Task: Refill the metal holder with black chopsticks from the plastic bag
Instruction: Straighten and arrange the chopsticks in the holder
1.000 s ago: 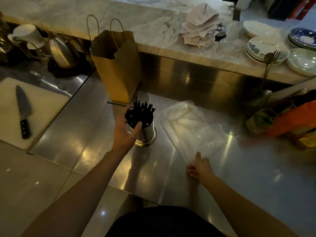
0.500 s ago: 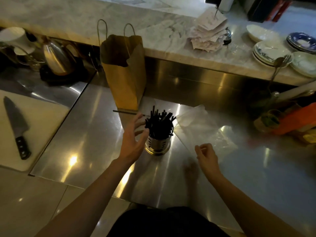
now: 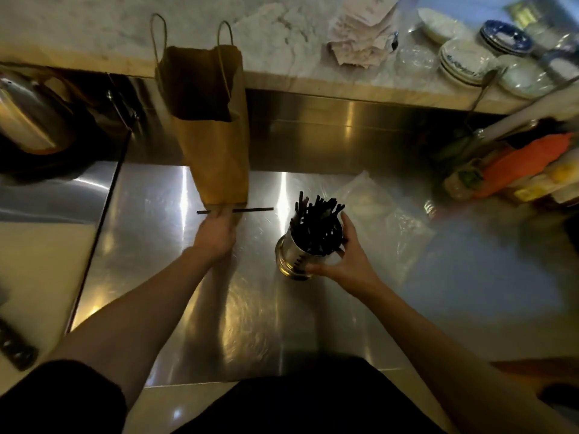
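Stainless steel tabletop point(image 3: 163, 277) ran across the view, with a raised white marble tabletop point(image 3: 282, 42) behind it. 1 tall brown paper bag with twine handles point(image 3: 216, 158) stood upright at the back of the steel surface, mouth open. 1 clear flat plastic bag point(image 3: 401, 227) lay on the steel at the right, just behind and beside the holder.

Left hand point(image 3: 214, 238) reached to the foot of the paper bag. Its fingers covered the middle of 1 loose black chopstick point(image 3: 253, 209) that lay flat along the bag's base. Whether they had closed on it could not be told.

Right hand point(image 3: 347, 264) held the slotted cylindrical metal holder point(image 3: 294, 261), which stood on the steel right of the paper bag. Fingers point(image 3: 349, 222) curled round its far side, thumb round the near side. The holder was packed with a bundle of black chopsticks point(image 3: 316, 220), ends fanned above the rim.
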Available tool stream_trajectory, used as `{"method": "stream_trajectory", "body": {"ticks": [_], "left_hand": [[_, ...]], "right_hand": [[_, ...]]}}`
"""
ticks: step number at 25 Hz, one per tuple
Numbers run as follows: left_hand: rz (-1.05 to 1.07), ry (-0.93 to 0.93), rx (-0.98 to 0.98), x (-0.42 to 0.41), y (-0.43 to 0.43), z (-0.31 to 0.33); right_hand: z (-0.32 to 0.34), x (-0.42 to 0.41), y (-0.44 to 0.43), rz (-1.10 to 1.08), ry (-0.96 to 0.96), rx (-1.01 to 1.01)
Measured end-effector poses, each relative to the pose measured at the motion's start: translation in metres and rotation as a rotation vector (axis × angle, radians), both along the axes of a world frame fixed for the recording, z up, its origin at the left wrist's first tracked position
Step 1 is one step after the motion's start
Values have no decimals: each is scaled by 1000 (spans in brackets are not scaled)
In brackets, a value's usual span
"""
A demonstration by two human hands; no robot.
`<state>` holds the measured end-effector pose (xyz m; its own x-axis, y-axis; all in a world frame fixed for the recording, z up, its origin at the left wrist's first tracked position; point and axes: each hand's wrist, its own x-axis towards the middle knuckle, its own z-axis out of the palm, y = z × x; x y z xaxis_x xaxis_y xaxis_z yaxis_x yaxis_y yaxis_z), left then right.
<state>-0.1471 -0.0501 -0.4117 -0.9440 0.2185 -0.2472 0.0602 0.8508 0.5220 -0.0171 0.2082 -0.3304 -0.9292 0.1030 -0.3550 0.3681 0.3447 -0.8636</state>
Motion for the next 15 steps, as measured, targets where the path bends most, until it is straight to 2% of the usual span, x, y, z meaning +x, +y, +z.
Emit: {"method": "stream_trajectory", "body": {"ticks": [5, 7, 12, 15], "left_hand": [[-200, 58, -217, -16, -7, -16], [-221, 67, -249, -18, -8, -20], [-383, -2, -413, -18, -8, -16], [-293, -27, -299, -3, -14, -11]], "right_hand": [[-3, -3, -9, -84, 93, 27], [-3, -2, -10, -110, 108, 50], [-6, -2, -10, -98, 124, 113], [-8, -4, -10, -85, 139, 113]]}}
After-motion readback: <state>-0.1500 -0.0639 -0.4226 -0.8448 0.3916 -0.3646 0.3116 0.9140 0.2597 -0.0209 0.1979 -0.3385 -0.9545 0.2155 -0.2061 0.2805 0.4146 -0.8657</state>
